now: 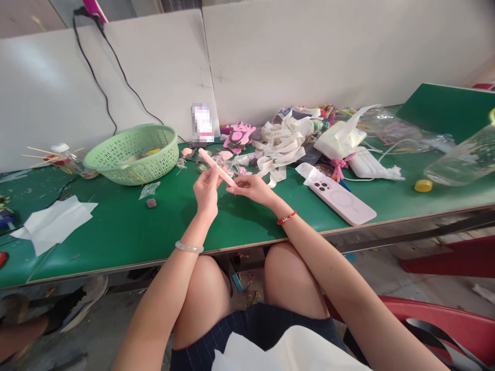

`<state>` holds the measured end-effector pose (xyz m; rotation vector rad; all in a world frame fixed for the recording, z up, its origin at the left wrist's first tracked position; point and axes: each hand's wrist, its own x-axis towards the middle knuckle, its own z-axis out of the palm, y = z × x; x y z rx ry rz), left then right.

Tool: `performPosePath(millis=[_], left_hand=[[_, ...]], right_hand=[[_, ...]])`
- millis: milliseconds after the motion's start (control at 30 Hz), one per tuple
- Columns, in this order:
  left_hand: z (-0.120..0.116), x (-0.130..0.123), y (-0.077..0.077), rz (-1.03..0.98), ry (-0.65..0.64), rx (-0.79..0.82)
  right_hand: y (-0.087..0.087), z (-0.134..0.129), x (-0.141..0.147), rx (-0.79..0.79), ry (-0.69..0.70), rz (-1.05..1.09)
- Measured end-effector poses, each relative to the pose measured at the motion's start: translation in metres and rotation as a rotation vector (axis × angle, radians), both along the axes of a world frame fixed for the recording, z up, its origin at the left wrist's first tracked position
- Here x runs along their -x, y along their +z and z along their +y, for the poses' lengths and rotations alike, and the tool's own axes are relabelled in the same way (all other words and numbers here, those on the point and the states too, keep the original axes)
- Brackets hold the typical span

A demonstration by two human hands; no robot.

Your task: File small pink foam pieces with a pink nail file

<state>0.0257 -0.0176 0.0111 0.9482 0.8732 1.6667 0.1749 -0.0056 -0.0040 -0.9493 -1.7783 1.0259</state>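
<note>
A long, thin pale pink stick-like piece [221, 171] slants above the green table [247, 219], between my two hands. My left hand [207, 193], with a pale bangle on its wrist, has its fingers closed around the middle of the piece. At the lower right end, my right hand [253, 189] pinches the piece between thumb and fingers; a red bracelet circles that wrist. Small pink bits [225, 155] and clear wrappers lie on the table just behind the hands.
A green basket [149, 164] stands at the left, near white paper [58, 221]. Behind are white strips [284, 139]. At the right lie a pink phone [344, 200], a tissue pack [340, 139], a yellow cap [423, 185] and a clear bottle [460, 159]. Another person's shoe [87, 304] shows below.
</note>
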Motion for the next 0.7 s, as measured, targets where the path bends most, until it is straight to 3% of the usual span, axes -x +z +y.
performPosePath(millis=[200, 400, 700], left_hand=[[0.0001, -0.0019, -0.0003, 0.018, -0.073, -0.025], [-0.0011, -0.0004, 0.0016, 0.068, -0.166, 0.026], [0.0023, 0.0008, -0.0021, 0.038, -0.165, -0.014]], right_hand=[[-0.0009, 0.0009, 0.0014, 0.040, 0.047, 0.163], [0.0000, 0.0020, -0.0017, 0.057, 0.040, 0.193], [0.0014, -0.0003, -0.0007, 0.085, 0.071, 0.194]])
